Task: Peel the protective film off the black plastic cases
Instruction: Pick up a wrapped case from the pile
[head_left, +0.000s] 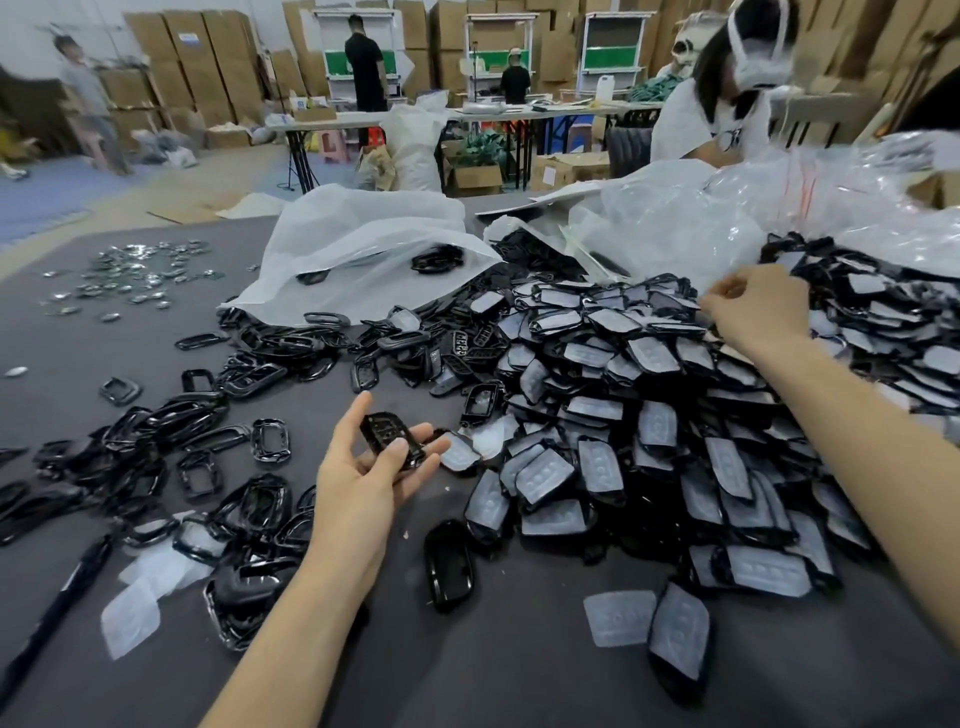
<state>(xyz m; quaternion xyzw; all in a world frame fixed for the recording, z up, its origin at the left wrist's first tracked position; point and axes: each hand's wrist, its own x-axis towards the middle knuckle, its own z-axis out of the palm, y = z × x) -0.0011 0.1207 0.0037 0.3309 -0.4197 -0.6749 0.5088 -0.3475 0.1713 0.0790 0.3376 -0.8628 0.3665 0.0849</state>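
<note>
A worker's left hand (371, 465), palm up above a dark grey cloth-covered table (519, 665), cradles a small glossy black plastic case (390, 439), thumb and lightly curled fingers closed around its edges. The right hand (756, 306) reaches out over the far side of a large heap of black cases faced with cloudy white protective film (649, 415). Its fingertips are bunched together, and whether they pinch anything cannot be told. Left of the held case lies a looser scatter of bare black frames and shells (182, 447), with a few loose film sheets (618, 616) on the table near the heap's front edge. Behind the piles sit an open white plastic sack (363, 244) and crumpled clear plastic bags (779, 208). A second worker in a white shirt (722, 109) leans over the far end of the table.
</note>
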